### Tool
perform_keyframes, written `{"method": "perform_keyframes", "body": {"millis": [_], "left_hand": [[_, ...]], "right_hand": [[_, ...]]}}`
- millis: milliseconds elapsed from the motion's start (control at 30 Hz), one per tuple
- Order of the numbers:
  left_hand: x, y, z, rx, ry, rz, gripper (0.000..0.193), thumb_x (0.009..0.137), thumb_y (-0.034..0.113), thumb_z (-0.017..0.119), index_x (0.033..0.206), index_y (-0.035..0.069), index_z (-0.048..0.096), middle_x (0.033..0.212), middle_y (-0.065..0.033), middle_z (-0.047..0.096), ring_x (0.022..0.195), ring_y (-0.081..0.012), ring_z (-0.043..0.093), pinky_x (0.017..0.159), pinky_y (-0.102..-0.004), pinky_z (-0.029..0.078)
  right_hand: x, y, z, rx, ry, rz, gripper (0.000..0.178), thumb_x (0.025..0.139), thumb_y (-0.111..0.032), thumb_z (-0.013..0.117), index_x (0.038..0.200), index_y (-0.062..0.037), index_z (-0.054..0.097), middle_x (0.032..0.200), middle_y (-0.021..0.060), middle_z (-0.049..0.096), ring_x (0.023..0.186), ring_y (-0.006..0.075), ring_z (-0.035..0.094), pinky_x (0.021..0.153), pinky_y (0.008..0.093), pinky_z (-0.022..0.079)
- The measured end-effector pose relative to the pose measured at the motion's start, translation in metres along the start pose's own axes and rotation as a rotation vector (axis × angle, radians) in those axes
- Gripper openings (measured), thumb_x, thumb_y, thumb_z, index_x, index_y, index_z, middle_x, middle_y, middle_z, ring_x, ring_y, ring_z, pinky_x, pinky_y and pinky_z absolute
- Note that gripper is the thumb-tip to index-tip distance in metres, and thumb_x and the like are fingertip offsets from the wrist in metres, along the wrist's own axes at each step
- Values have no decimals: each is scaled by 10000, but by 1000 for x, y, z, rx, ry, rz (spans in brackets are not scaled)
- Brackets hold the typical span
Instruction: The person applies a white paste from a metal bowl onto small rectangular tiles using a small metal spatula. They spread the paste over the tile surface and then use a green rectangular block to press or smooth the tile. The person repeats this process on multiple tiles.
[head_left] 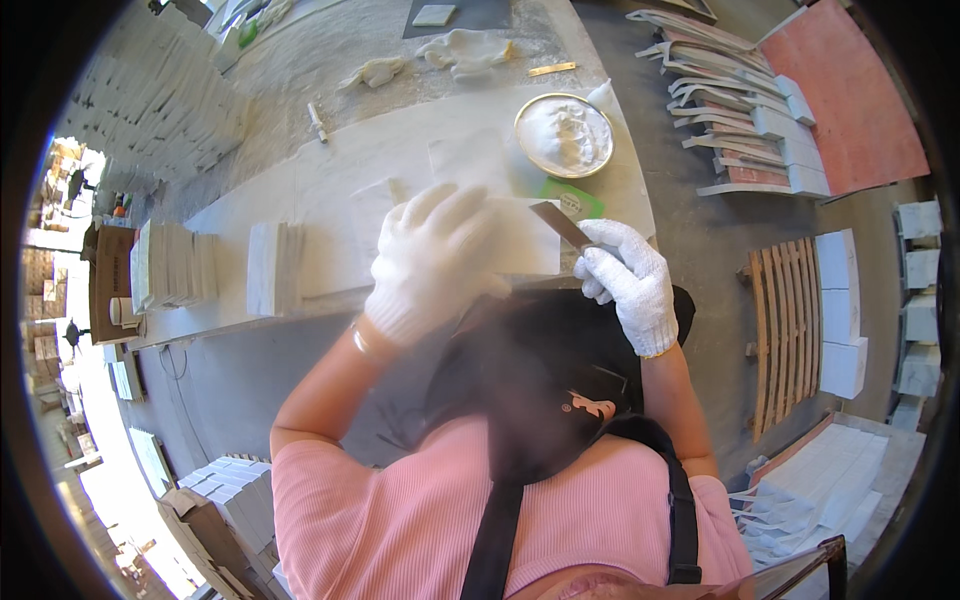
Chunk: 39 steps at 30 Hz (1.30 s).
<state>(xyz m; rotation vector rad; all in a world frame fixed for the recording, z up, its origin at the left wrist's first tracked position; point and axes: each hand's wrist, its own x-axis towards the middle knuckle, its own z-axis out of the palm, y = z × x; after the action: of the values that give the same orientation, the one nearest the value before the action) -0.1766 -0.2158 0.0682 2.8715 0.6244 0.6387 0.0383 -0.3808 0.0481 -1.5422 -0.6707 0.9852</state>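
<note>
My right hand [630,280], in a white knit glove, grips a flat, dark metal scraper blade [558,224] between thumb and fingers. The blade points up and left, over the right end of a white tile [532,245] near the table's front edge. My left hand [430,260], also gloved and blurred by motion, is over the tile's left part with its fingers stretched out; whether it touches the tile I cannot tell. Just beyond the blade lies a green sheet or pad [573,199]. Behind it stands a round bowl [518,150] of white powder or paste.
Stacked white tiles [270,268] stand at the table's left, beside a larger stack [170,265]. A marker-like stick [317,122], crumpled gloves [465,52] and a brass-coloured strip [552,69] lie farther back. Wooden pallets [783,335] with white blocks stand on the floor at right.
</note>
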Motion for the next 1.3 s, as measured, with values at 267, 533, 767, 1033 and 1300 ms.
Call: {"method": "perform_keyframes", "body": {"millis": [267, 533, 767, 1033, 1300], "left_hand": [[7, -8, 9, -42, -61, -30, 979, 678, 638, 872, 1430, 61, 628, 1459, -164, 631, 1401, -401, 548, 1204, -586, 368], [9, -9, 4, -51, -104, -75, 967, 625, 510, 945, 1426, 79, 615, 1402, -151, 633, 1317, -396, 583, 1140, -563, 421], [46, -14, -29, -153, -303, -112, 828, 608, 395, 962, 1330, 118, 664, 1303, -141, 645, 1191, -381, 631, 1017, -493, 520], [148, -40, -32, 114, -357, -73, 680, 624, 388, 918, 1229, 138, 734, 1191, -128, 681, 1102, -366, 673, 959, -468, 560], [196, -66, 13, 179, -417, -9, 629, 642, 384, 886, 1200, 125, 755, 1170, -160, 687, 1054, -384, 694, 925, -471, 575]], "right_hand": [[14, -7, 4, -451, -56, -412, 318, 993, -34, 690, 1307, -18, 739, 1017, 36, 776, 757, 61, 661, 697, 259, 566], [15, -18, -11, -220, 28, -140, 389, 1009, -44, 669, 1397, -52, 692, 989, 72, 767, 770, 73, 655, 679, 233, 540], [51, -7, -54, -173, 186, -57, 339, 1020, -105, 677, 1351, -42, 705, 905, 20, 729, 719, 59, 627, 623, 219, 500], [121, 12, -71, -303, 220, -109, 303, 999, -115, 674, 1284, -31, 738, 902, 10, 725, 735, 59, 640, 639, 245, 536], [164, 16, -56, -538, 155, 75, 305, 943, -373, 798, 1074, -98, 820, 971, 110, 804, 846, 178, 738, 786, 344, 560]]}}
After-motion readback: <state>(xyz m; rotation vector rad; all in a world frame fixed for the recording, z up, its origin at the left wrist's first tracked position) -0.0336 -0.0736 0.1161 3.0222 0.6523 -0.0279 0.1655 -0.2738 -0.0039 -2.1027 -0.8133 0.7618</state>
